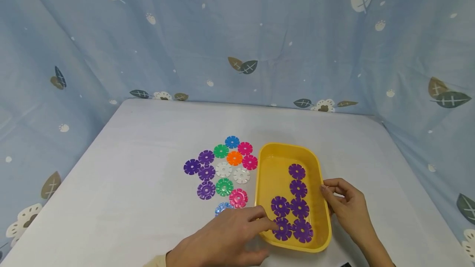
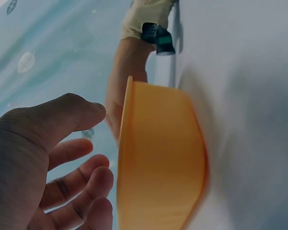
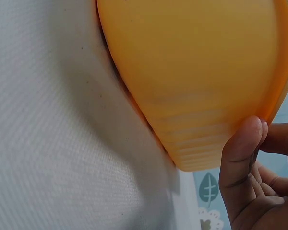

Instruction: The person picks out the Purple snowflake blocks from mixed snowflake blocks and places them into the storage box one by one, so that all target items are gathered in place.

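A yellow plastic tray (image 1: 319, 168) stands on the white table, with several purple snowflake discs (image 1: 299, 208) lying inside it. My left hand (image 1: 231, 236) reaches over the tray's near left corner, index fingertip right at a purple disc (image 1: 283, 229) there. In the left wrist view the thumb and loosely bent fingers (image 2: 100, 179) stand apart beside the tray's wall (image 2: 158, 153), nothing between them. On the tray's right side my right hand (image 1: 346, 203) pinches the rim between thumb and fingers; the right wrist view shows the thumb (image 3: 245, 143) against the outer wall (image 3: 192, 72).
Left of the tray lie several loose discs: purple (image 1: 206, 190), green (image 1: 224, 186), pink (image 1: 238, 197), white (image 1: 224, 169), orange (image 1: 234, 158) and blue (image 1: 232, 142). A light blue disc (image 1: 224, 208) is partly hidden by the left hand. A patterned blue curtain (image 1: 208, 32) hangs behind the table.
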`<action>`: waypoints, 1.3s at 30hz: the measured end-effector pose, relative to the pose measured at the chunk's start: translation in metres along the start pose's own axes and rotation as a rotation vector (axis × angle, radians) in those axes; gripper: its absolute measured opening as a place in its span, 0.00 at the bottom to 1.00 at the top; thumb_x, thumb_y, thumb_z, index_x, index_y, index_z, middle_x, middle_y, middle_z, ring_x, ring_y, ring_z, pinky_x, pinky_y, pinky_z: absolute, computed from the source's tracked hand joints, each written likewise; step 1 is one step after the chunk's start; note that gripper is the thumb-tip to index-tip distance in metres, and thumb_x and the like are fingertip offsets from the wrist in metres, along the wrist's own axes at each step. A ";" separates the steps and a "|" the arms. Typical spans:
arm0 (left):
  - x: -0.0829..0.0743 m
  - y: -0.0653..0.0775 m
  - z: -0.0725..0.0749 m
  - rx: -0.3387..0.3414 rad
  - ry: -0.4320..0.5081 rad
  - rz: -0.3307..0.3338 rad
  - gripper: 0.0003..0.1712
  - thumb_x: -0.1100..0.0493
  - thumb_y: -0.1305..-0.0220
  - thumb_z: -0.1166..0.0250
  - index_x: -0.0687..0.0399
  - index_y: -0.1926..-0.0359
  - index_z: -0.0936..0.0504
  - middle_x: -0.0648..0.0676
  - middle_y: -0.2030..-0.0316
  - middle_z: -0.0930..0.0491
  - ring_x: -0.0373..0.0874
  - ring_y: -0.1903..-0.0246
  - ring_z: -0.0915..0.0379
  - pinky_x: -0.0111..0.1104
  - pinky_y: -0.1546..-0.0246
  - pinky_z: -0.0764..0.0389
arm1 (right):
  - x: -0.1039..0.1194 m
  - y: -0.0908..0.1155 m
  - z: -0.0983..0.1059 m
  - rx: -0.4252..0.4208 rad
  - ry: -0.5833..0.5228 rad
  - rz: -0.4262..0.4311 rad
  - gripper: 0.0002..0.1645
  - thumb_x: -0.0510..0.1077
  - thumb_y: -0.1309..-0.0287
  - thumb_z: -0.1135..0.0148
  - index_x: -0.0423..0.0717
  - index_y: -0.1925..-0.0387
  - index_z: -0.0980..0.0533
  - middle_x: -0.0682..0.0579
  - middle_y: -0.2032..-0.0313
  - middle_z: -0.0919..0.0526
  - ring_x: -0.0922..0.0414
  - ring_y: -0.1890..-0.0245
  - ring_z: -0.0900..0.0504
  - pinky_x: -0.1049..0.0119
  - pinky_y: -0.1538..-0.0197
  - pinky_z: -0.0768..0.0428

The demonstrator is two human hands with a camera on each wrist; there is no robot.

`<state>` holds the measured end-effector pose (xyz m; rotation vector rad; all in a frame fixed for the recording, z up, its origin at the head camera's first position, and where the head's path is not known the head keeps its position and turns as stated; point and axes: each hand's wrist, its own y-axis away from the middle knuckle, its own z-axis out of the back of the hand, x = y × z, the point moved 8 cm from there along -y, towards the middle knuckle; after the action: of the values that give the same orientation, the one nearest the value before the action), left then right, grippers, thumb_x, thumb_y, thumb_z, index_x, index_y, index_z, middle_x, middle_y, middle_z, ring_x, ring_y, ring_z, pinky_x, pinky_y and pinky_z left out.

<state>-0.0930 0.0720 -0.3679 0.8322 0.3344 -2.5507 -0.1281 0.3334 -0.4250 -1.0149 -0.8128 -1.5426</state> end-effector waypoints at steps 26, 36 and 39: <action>0.007 0.026 -0.032 0.041 0.180 0.063 0.23 0.46 0.35 0.32 0.43 0.42 0.23 0.38 0.52 0.24 0.25 0.63 0.28 0.15 0.61 0.28 | -0.003 0.000 0.000 -0.005 0.021 -0.021 0.18 0.46 0.30 0.40 0.34 0.49 0.25 0.43 0.66 0.19 0.52 0.81 0.19 0.61 0.77 0.19; 0.027 0.046 -0.030 0.032 0.153 0.199 0.21 0.44 0.38 0.29 0.40 0.46 0.20 0.36 0.59 0.26 0.24 0.67 0.29 0.16 0.65 0.26 | -0.001 -0.001 0.000 -0.004 0.031 -0.009 0.18 0.46 0.29 0.40 0.34 0.50 0.25 0.43 0.66 0.19 0.52 0.82 0.19 0.62 0.78 0.19; 0.032 0.051 -0.027 0.008 0.167 0.239 0.19 0.43 0.37 0.31 0.38 0.46 0.19 0.35 0.61 0.26 0.24 0.68 0.29 0.17 0.66 0.25 | 0.000 -0.001 0.000 -0.009 0.046 -0.011 0.19 0.48 0.29 0.40 0.35 0.50 0.25 0.43 0.66 0.19 0.52 0.81 0.19 0.61 0.77 0.18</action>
<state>-0.0783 0.0264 -0.4136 1.0256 0.2585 -2.2695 -0.1286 0.3338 -0.4252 -0.9790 -0.7812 -1.5747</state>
